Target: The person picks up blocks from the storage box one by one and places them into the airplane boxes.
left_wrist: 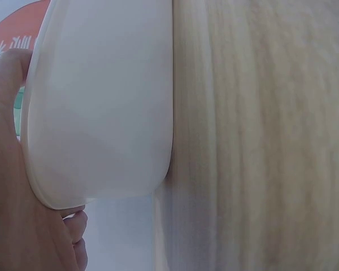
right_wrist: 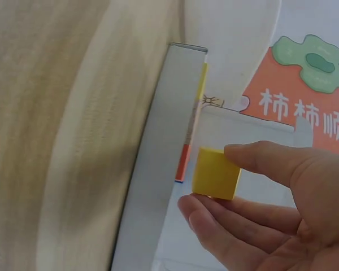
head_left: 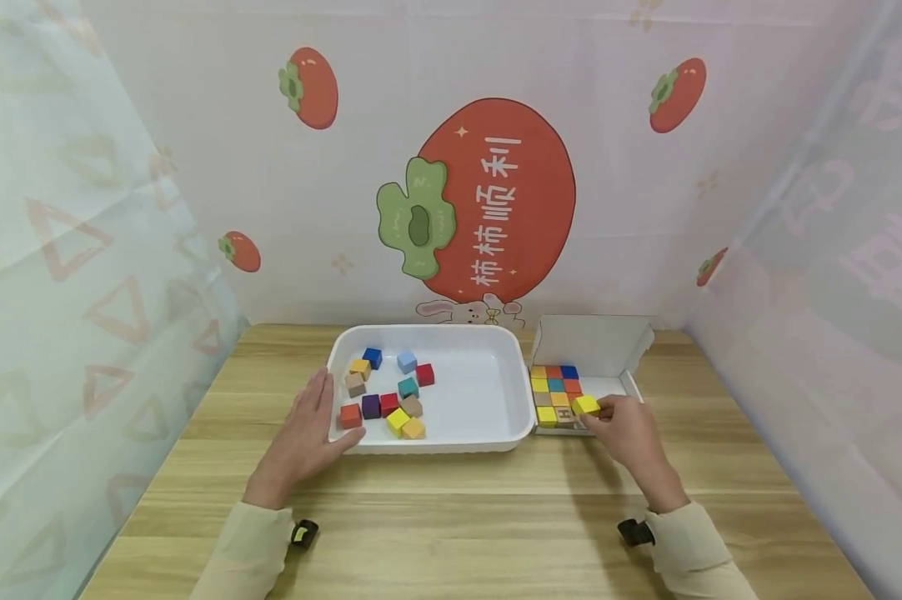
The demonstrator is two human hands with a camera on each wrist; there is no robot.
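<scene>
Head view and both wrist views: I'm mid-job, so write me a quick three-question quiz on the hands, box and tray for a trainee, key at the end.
1. What does the right hand pinch?
A) a red block
B) a yellow block
C) a blue block
2. True or false: the lid of the white box is closed.
3. Where on the white tray is the left hand?

Key: 1 B; 2 false, it stands open; 3 at its rim, at the end farthest from the box.
</scene>
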